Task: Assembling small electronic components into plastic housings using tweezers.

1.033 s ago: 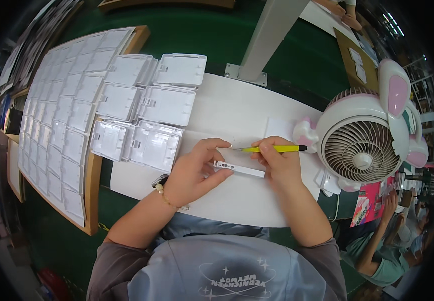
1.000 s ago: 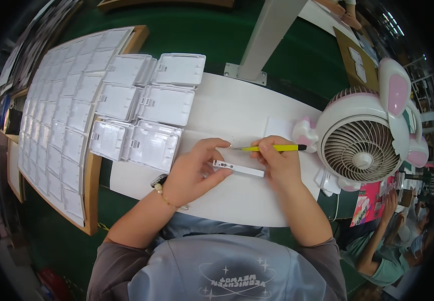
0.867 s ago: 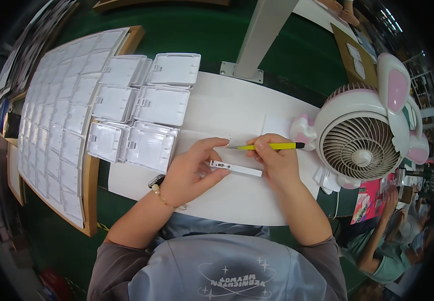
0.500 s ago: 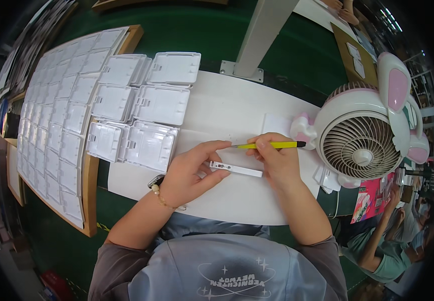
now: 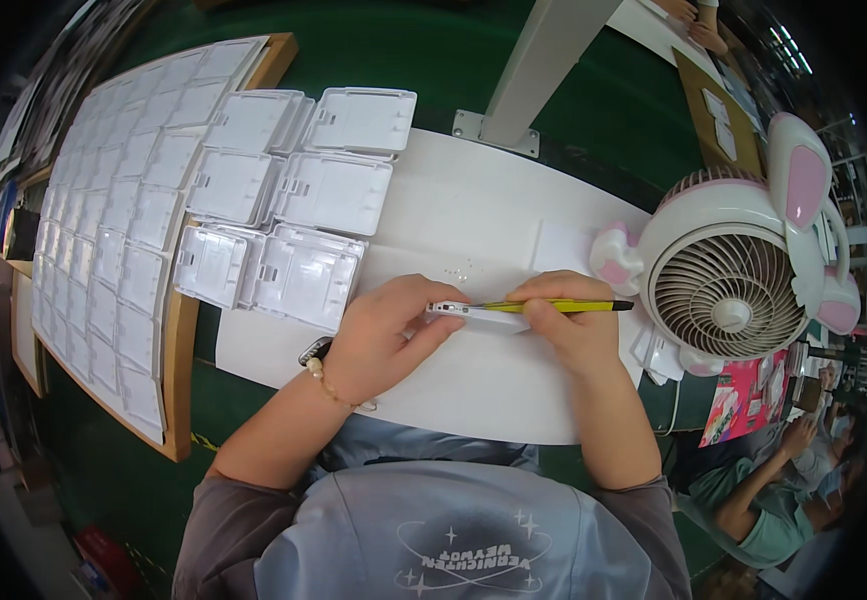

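Note:
My left hand (image 5: 383,335) grips the left end of a small white flat part (image 5: 483,317) that lies on the white work board (image 5: 483,215). My right hand (image 5: 568,325) holds a yellow pen-shaped tool (image 5: 563,306) level, with its tip at the left end of the part, next to my left fingertips. The rest of the part sits under my right fingers. A few tiny specks, perhaps screws (image 5: 461,270), lie on the board just beyond the hands.
Several open white plastic cases (image 5: 303,200) are stacked left of the hands, beside a wooden tray (image 5: 178,340) lined with more white cases. A pink and white desk fan (image 5: 728,285) stands at the right. A grey post (image 5: 533,70) rises behind. Another person (image 5: 773,490) sits lower right.
The hands and the yellow tool have hardly shifted; only the view has moved slightly.

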{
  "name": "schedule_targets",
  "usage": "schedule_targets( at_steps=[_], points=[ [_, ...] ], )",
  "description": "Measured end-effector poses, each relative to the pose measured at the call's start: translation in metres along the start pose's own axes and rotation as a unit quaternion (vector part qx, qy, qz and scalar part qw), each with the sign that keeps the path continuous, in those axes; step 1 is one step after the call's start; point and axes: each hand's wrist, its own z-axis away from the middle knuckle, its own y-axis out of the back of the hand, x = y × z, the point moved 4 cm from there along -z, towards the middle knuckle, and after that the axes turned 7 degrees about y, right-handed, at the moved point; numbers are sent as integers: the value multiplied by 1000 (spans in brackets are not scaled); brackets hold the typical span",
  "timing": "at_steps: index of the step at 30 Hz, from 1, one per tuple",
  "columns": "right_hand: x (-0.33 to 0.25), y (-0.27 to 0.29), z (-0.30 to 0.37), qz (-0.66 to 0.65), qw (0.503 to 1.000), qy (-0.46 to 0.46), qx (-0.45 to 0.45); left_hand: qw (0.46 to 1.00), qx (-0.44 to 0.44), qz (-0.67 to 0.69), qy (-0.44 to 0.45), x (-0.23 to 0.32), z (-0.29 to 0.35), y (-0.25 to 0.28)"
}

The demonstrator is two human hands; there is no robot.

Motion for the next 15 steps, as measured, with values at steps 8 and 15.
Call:
schedule_targets(
  at_steps=[8, 15],
  points=[
    [4, -3, -1, -2, 999, 45, -23, 1000, 14, 17, -9, -2, 1, 0],
    [2, -7, -4, 0, 995, 94, -47, 1000, -11, -8, -7, -1, 2, 0]
  ],
)
